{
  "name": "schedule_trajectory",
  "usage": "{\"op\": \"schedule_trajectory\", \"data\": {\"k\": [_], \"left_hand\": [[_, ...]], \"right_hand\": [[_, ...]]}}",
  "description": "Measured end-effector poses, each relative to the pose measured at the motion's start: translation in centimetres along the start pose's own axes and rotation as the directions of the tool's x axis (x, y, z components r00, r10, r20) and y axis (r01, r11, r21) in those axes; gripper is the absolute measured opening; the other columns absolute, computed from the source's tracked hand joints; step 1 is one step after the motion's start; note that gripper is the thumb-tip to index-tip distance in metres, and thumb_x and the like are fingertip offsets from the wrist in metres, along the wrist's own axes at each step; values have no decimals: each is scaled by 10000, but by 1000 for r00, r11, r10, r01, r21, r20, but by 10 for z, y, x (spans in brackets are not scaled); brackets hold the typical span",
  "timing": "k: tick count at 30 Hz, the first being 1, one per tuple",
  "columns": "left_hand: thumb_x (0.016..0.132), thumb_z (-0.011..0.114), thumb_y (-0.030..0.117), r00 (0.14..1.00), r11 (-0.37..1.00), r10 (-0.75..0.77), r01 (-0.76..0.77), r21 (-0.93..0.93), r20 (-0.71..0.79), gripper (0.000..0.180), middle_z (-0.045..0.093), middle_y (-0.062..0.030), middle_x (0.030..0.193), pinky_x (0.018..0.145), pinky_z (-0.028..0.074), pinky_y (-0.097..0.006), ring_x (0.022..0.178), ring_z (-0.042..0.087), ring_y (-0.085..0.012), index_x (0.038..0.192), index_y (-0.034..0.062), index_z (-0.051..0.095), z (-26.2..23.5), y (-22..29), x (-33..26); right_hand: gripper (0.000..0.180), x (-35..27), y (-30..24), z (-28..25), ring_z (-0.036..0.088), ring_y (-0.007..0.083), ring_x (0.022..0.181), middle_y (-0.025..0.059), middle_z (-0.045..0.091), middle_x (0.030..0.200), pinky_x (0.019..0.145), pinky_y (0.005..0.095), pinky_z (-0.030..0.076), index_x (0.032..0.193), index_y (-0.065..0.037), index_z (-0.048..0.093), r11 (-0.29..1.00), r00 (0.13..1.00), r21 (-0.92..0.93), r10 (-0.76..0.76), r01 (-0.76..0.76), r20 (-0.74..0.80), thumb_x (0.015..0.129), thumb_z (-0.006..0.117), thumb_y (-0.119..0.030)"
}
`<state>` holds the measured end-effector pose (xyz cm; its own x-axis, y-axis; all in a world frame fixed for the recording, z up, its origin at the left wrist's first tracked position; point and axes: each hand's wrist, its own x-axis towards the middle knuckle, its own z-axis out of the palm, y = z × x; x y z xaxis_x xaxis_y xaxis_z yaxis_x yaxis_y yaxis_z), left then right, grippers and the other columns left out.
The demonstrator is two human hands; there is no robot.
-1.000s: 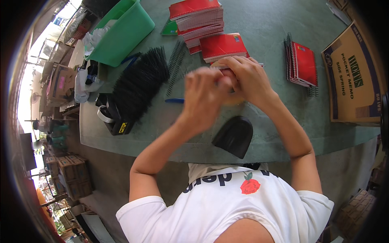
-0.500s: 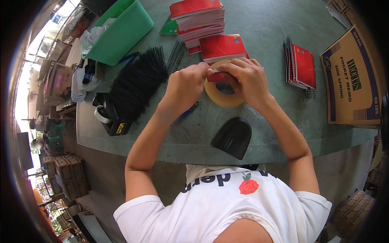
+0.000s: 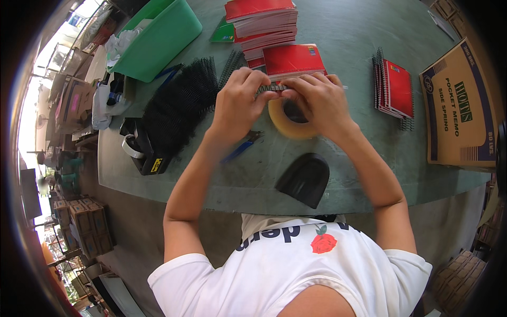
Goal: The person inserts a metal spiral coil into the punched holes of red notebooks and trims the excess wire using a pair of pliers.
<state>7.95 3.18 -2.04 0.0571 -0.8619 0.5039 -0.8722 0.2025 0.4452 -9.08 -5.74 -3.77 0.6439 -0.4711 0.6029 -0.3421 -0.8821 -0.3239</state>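
Note:
A dark spiral binding coil [image 3: 271, 88] runs between the fingertips of both hands, above the table. My left hand [image 3: 240, 100] pinches its left end between thumb and fingers. My right hand [image 3: 320, 100] closes on the other end, fingers bent over it. Whether the coil passes through any pages cannot be made out. Just beyond the hands lies a pile of red notebooks [image 3: 293, 59]. Below my right hand a roll of clear yellowish tape [image 3: 292, 132] lies flat, partly covered by the fingers. Blue-handled pliers [image 3: 240, 149] lie beside my left wrist.
A taller notebook stack [image 3: 266, 29] stands at the back. Many black coils [image 3: 177, 111] are heaped at left, near a tape dispenser [image 3: 148, 153] and a green bin [image 3: 163, 42]. Bound notebooks [image 3: 396, 90] and a carton [image 3: 459, 105] stand at right. A black curved piece [image 3: 305, 179] lies in front.
My left hand has shifted slightly up and away from the right hand, so the coil between them now shows. The pliers have come into fuller view. The red cover under the fingers no longer shows.

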Motion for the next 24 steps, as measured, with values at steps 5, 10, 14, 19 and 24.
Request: {"op": "schedule_trajectory", "data": {"k": [5,10,14,19,24], "left_hand": [[790,685,250,986,967,166,-159,198,-17,266,584,-139,811,659,489,-392,743,606,-309,906,42,566,7,33,-16],[811,679,282,831,989,-115,148,-16,544,308,590,-183,843,664,481,-431,797,605,-361,884,14,546,34,46,-62],[829,659,330,853,977,-111,189,-103,510,398,596,-192,870,687,480,-446,838,598,-396,1026,17,512,44,44,-76],[804,691,308,825,938,-105,267,-220,555,504,587,-202,993,740,478,-449,913,580,-408,1162,37,461,55,47,-94],[769,705,158,842,845,-148,380,-376,518,471,559,-216,1006,790,482,-460,927,575,-421,1172,53,483,67,56,-105]], "right_hand": [[165,4,0,2,625,208,865,7,668,892,740,338,414,997,-137,620,987,997,140,81,-77,-17,841,624,-189],[150,5,2,2,631,213,853,21,676,867,746,344,419,956,-110,635,997,996,52,59,-63,72,827,645,-186],[131,4,0,2,636,225,807,41,686,822,790,364,442,878,-88,637,986,994,137,103,-98,-26,802,665,-190],[104,2,3,7,640,226,800,56,687,814,781,359,445,850,-78,646,991,994,125,56,-44,-91,785,674,-154],[81,0,6,12,639,236,781,67,683,812,758,361,451,822,-72,653,983,991,180,66,-44,-117,764,683,-120]]}}
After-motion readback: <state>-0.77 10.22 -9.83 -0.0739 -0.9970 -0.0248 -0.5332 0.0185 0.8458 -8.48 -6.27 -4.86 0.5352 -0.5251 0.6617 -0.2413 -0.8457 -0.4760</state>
